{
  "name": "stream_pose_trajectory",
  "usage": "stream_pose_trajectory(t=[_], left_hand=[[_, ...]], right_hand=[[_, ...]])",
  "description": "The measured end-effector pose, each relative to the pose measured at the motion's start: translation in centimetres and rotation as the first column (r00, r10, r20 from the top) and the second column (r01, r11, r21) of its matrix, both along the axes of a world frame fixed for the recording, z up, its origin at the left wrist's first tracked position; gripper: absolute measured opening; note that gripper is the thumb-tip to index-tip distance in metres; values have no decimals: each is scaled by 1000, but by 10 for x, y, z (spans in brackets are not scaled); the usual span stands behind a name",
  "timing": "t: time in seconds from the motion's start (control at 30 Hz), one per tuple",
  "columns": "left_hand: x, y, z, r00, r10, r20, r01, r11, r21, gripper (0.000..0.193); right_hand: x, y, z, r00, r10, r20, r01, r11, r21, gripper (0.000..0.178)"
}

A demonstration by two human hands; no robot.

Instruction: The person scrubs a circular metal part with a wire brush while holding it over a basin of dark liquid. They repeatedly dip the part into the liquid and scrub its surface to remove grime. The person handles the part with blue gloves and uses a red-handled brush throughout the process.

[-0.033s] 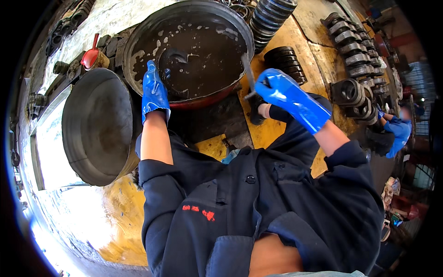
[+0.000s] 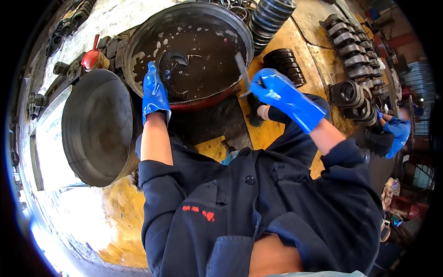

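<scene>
A wide round metal basin (image 2: 251, 44) holds dark, dirty liquid with patches of foam. My left hand (image 2: 156, 90), in a blue rubber glove, is at the basin's near left side. Its fingers are closed at the edge of a dark round metal part (image 2: 177, 58), which lies mostly under the liquid, so its full shape is hidden. Right of the basin's rim, my right hand (image 2: 274, 87), also gloved in blue, is closed around a flat grey metal bar (image 2: 241, 67) that looks like a scraper. The bar stands up at a slant beside the rim.
An empty metal tub (image 2: 99, 129) leans on its side at the left, near a red ladle (image 2: 91, 57). Stacked dark rings (image 2: 270, 21) and ribbed cylinders (image 2: 284, 64) stand to the right. Beyond are crankshafts (image 2: 348, 44) and a person in blue (image 2: 398, 131).
My right hand has shifted slightly left with the flat bar, which has moved left along the basin's rim. My left hand has barely moved.
</scene>
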State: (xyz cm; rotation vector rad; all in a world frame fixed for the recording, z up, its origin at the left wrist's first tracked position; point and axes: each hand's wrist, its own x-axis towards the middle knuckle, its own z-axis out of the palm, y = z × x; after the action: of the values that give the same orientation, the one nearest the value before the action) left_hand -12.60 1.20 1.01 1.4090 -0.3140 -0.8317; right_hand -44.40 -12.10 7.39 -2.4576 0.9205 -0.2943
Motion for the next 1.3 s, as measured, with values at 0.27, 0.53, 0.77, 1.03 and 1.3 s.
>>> stream_pose_trajectory(t=[0.27,0.53,0.77,1.03,1.3], left_hand=[[13,-5,-30,1000,20,15,-20,1000,-3,54],[9,-2,-5,972,-53,230,49,999,21,64],[35,-24,-48,919,20,-393,-71,991,-115,48],[51,-43,-84,855,79,-512,-193,966,-173,56],[80,-20,-116,971,-129,200,125,992,31,51]], right_hand=[[39,-11,-78,995,21,-94,-53,938,-343,22],[47,3,-117,955,-246,166,289,895,-340,19],[45,-12,-114,965,-255,62,262,935,-239,23],[85,30,-80,924,-36,380,-51,975,215,17],[148,91,-99,946,182,268,-192,981,11,39]])
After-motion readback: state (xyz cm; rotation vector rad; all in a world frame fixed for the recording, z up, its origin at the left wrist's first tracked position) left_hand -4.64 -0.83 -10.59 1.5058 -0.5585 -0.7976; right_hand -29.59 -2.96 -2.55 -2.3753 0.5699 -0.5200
